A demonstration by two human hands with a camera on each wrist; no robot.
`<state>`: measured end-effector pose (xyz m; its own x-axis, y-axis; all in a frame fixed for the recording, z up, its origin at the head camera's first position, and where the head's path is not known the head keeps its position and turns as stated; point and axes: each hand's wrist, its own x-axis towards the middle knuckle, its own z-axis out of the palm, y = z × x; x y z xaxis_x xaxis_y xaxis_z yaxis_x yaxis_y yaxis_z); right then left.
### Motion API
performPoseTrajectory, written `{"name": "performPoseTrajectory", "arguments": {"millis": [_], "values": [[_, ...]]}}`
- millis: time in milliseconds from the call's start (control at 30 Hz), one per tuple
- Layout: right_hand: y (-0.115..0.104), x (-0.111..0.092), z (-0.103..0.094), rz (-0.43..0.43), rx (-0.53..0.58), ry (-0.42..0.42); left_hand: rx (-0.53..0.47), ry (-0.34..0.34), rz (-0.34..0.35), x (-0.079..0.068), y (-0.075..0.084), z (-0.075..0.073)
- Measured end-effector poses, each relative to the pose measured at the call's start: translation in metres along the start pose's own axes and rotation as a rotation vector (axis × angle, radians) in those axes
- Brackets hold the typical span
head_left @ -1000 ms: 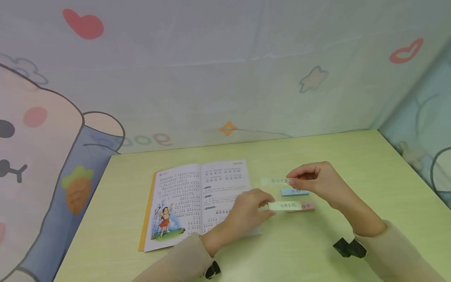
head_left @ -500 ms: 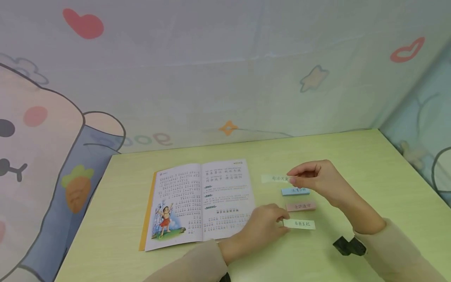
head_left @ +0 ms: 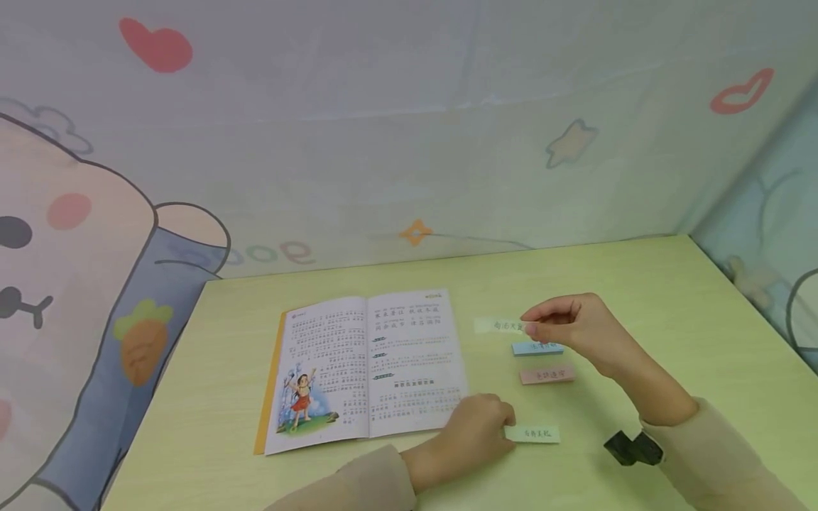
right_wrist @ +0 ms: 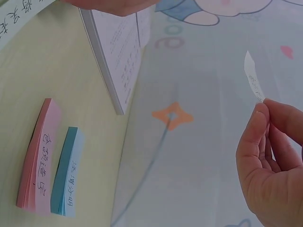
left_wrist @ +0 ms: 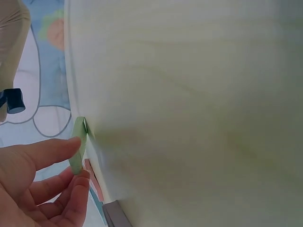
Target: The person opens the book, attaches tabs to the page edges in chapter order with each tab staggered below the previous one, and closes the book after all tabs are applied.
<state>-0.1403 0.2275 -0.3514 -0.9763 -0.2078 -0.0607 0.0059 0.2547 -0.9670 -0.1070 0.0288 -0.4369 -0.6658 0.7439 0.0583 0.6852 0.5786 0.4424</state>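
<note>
Head view: over at the counter (head_left: 671, 319), the left hand (head_left: 473, 434) pinches the green pad (head_left: 535, 434) by one end, on the near side of the pink pad (head_left: 547, 375); I can't tell if it touches down. The right hand (head_left: 584, 333) pinches a pale slip (head_left: 500, 326) in the air, near the blue pad (head_left: 535, 349). The open book (head_left: 412, 355) lies to the left.

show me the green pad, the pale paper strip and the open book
Green pad (head_left: 535, 434): head view, on its written face.
Pale paper strip (right_wrist: 252, 75): right wrist view, about midway along it.
Open book (head_left: 367, 369): head view, near its centre fold.
</note>
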Motion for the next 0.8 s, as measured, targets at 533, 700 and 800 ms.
{"name": "performPoseTrajectory", "arguments": {"millis": [533, 700, 800], "values": [[0.008, 0.011, -0.002, 0.043, 0.013, -0.023, 0.025, -0.044, -0.003, -0.004, 0.001, 0.001], [0.009, 0.023, -0.004, 0.069, 0.044, -0.043, -0.038, -0.051, -0.017, -0.003, -0.002, -0.013], [0.012, 0.033, -0.005, 0.072, 0.039, -0.045, -0.086, -0.031, -0.043, 0.000, -0.006, -0.027]]}}
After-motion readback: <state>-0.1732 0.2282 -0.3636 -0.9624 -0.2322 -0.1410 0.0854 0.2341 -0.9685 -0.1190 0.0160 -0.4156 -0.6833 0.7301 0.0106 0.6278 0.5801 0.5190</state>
